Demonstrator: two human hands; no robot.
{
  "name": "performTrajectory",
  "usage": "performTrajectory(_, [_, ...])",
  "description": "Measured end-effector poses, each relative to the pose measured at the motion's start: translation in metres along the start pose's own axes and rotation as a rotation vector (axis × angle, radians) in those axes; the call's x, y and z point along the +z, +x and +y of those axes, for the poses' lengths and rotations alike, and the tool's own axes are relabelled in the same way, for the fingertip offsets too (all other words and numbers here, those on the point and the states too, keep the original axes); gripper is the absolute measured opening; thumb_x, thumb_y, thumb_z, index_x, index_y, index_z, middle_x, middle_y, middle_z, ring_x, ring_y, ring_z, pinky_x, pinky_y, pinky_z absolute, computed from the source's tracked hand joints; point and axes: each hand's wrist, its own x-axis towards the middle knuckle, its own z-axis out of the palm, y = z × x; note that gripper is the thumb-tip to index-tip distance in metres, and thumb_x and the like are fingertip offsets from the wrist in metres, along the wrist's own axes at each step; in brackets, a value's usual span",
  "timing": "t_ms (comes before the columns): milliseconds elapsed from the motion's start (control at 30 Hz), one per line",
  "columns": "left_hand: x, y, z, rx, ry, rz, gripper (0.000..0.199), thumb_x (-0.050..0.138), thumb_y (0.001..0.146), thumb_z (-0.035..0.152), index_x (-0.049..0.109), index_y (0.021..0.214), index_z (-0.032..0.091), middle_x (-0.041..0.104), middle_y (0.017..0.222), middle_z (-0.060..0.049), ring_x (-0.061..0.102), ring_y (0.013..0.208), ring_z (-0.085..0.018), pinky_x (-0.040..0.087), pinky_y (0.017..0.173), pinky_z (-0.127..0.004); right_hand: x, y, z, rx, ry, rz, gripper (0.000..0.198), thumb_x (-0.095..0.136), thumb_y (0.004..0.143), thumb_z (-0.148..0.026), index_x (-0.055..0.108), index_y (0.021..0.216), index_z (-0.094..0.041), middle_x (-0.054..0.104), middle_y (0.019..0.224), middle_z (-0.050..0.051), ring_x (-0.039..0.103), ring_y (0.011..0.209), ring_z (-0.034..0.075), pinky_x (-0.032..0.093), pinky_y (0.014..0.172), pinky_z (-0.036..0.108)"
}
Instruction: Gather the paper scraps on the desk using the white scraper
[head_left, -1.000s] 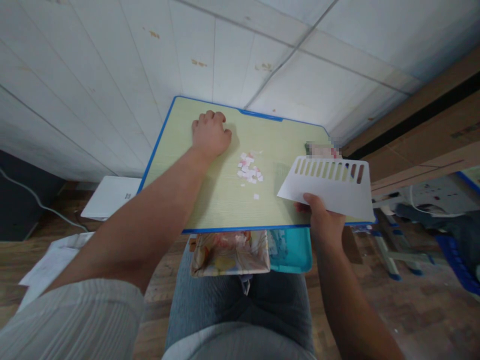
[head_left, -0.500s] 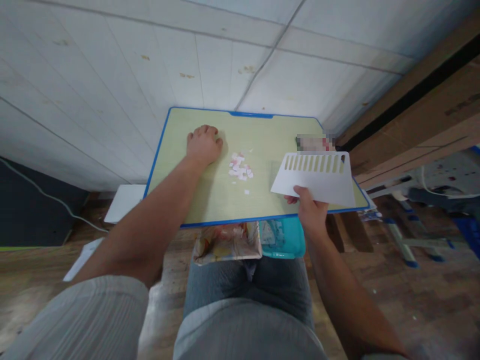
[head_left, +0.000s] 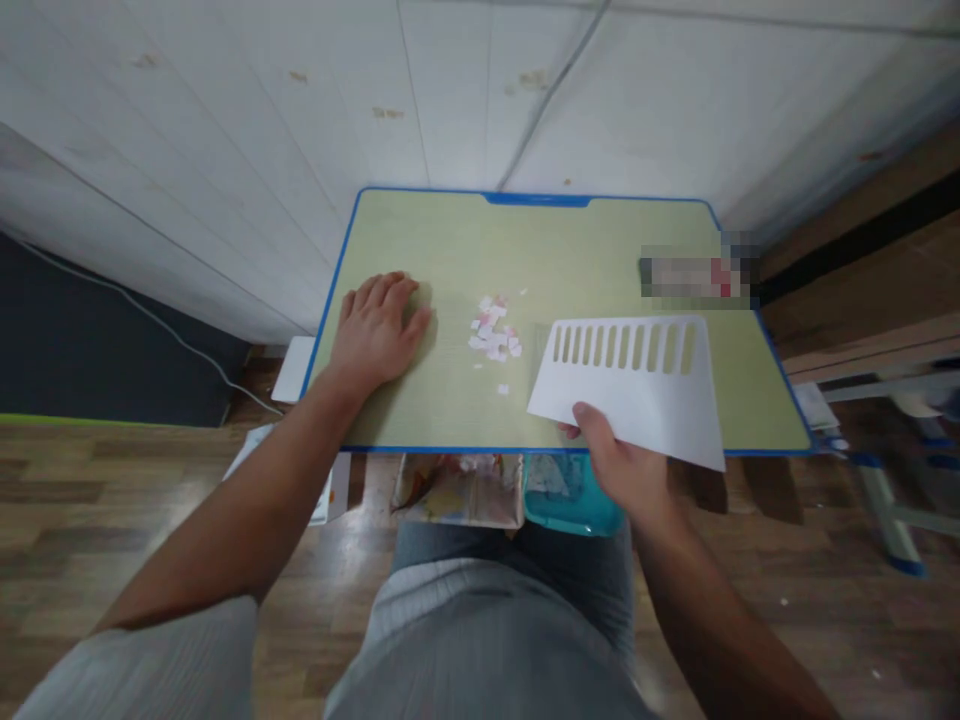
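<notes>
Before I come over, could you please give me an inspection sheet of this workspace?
Surface: pale tabletop with blue edging.
Work items: paper-like scraps, mostly clustered mid-table; white slotted sheet.
Clutter: pixelated item towards the far right.
Hands: left hand palm-down on the tabletop; right hand grips the white slotted sheet.
Cables: thin cable at left; apparent wall cable behind.
Surroundings: wood-look floor; patterned box and teal tray below the near edge.

Pale scraps lie near a slotted white sheet.
</notes>
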Motion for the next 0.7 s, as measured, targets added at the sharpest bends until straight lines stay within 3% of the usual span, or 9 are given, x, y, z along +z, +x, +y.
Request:
performTrajectory(67, [-0.004, -0.003, 0.003, -0.011, 0.002, -0.029, 0.059, 0.051, 0.121, 0.051, 0.062, 0.174, 0.028, 0.059, 0.186, -0.013, 0.046, 0.178, -0.037, 0.031, 0.15, -0.06, 0.001, -0.012, -0.001, 0.026, -0.004, -0.034, 0.032, 0.089, 0.097, -0.062, 0.089, 0.091, -0.03, 0.093, 0.1, 0.01, 0.088, 0.108, 0.039, 0.061, 0.134, 0.064])
performTrajectory(133, [-0.01, -0.007, 0.007, -0.035, 0.003, -0.074, 0.06, 0.052, 0.122, 0.052, 0.058, 0.178, 0.032, 0.056, 0.189, -0.01, 0.043, 0.181, -0.036, 0.03, 0.151, -0.059, 0.002, -0.022, -0.003, 0.069, -0.009, -0.096, 0.034, 0.095, 0.092, -0.059, 0.092, 0.107, -0.029, 0.095, 0.116, 0.011, 0.086, 0.13, 0.043, 0.051, 0.143, 0.066])
performTrajectory(200, [-0.016, -0.01, 0.012, -0.061, 0.005, -0.12, 0.06, 0.052, 0.123, 0.051, 0.056, 0.18, 0.034, 0.053, 0.191, -0.009, 0.041, 0.183, -0.035, 0.029, 0.151, -0.058, 0.002, -0.03, -0.004, 0.132, 0.004, -0.176, 0.037, 0.098, 0.09, -0.06, 0.094, 0.111, -0.03, 0.095, 0.119, 0.01, 0.084, 0.139, 0.044, 0.047, 0.145, 0.068])
performTrajectory(300, [-0.023, -0.014, 0.019, -0.091, 0.011, -0.169, 0.059, 0.05, 0.123, 0.049, 0.057, 0.18, 0.033, 0.052, 0.192, -0.01, 0.04, 0.183, -0.036, 0.028, 0.151, -0.057, 0.004, -0.035, 0.0, 0.242, 0.063, -0.259, 0.036, 0.097, 0.088, -0.063, 0.095, 0.108, -0.033, 0.095, 0.115, 0.008, 0.087, 0.132, 0.043, 0.057, 0.137, 0.067])
performTrajectory(433, [-0.023, -0.016, 0.023, -0.109, 0.027, -0.191, 0.06, 0.05, 0.122, 0.047, 0.059, 0.178, 0.028, 0.054, 0.19, -0.013, 0.042, 0.182, -0.037, 0.029, 0.151, -0.057, 0.004, -0.038, 0.008, 0.313, 0.095, -0.284, 0.034, 0.1, 0.081, -0.062, 0.093, 0.095, -0.032, 0.096, 0.106, 0.008, 0.092, 0.108, 0.04, 0.068, 0.125, 0.062])
performTrajectory(567, [-0.022, -0.016, 0.019, -0.086, 0.035, -0.171, 0.058, 0.053, 0.123, 0.048, 0.059, 0.178, 0.032, 0.055, 0.19, -0.01, 0.042, 0.182, -0.037, 0.031, 0.151, -0.058, -0.003, -0.04, 0.003, 0.301, 0.054, -0.249, 0.032, 0.099, 0.087, -0.065, 0.094, 0.096, -0.034, 0.096, 0.108, 0.007, 0.091, 0.115, 0.04, 0.056, 0.138, 0.065])
performTrajectory(667, [-0.02, -0.013, 0.011, -0.049, 0.04, -0.115, 0.056, 0.055, 0.123, 0.048, 0.06, 0.176, 0.033, 0.057, 0.189, -0.008, 0.044, 0.18, -0.035, 0.032, 0.151, -0.057, -0.003, -0.037, -0.004, 0.214, 0.038, -0.174, 0.038, 0.1, 0.089, -0.062, 0.095, 0.112, -0.033, 0.095, 0.119, 0.008, 0.088, 0.126, 0.042, 0.047, 0.145, 0.068])
performTrajectory(700, [-0.018, -0.011, 0.009, -0.037, 0.04, -0.094, 0.055, 0.056, 0.122, 0.048, 0.062, 0.174, 0.033, 0.058, 0.188, -0.008, 0.046, 0.179, -0.035, 0.033, 0.15, -0.057, -0.002, -0.035, -0.005, 0.183, 0.041, -0.138, 0.035, 0.099, 0.089, -0.062, 0.094, 0.108, -0.032, 0.095, 0.117, 0.008, 0.088, 0.125, 0.042, 0.047, 0.145, 0.068])
